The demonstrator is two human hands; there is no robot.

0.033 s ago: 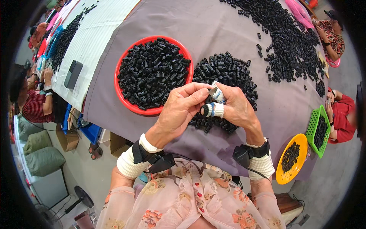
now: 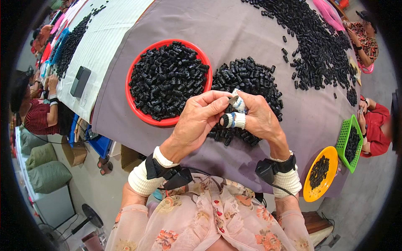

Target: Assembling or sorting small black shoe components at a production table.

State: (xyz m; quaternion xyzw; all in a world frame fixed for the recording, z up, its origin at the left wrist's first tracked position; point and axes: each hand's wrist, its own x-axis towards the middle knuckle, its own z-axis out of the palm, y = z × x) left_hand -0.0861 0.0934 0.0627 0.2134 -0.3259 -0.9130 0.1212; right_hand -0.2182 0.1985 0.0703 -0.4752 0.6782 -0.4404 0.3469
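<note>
My left hand (image 2: pixel 190 123) and my right hand (image 2: pixel 264 119) meet over the near side of a heap of small black cylindrical plastic parts (image 2: pixel 247 77). A small pointed metal blade (image 2: pixel 233 100) sticks out of my right hand toward my left fingertips. My left thumb and forefinger are pinched together by it; whatever they hold is hidden. White wraps (image 2: pixel 240 120) cover some right fingers, with a black end showing beside one. To the left of the heap, a red basin (image 2: pixel 157 121) is filled with the same black parts.
A purple-grey cloth (image 2: pixel 180 27) covers the table. More black parts (image 2: pixel 320 54) spread across the far right. A yellow plate (image 2: pixel 326 187) and a green basket (image 2: pixel 344 136) hold parts at right. A dark box (image 2: pixel 80 81) lies on the white cloth at left. Other people sit around.
</note>
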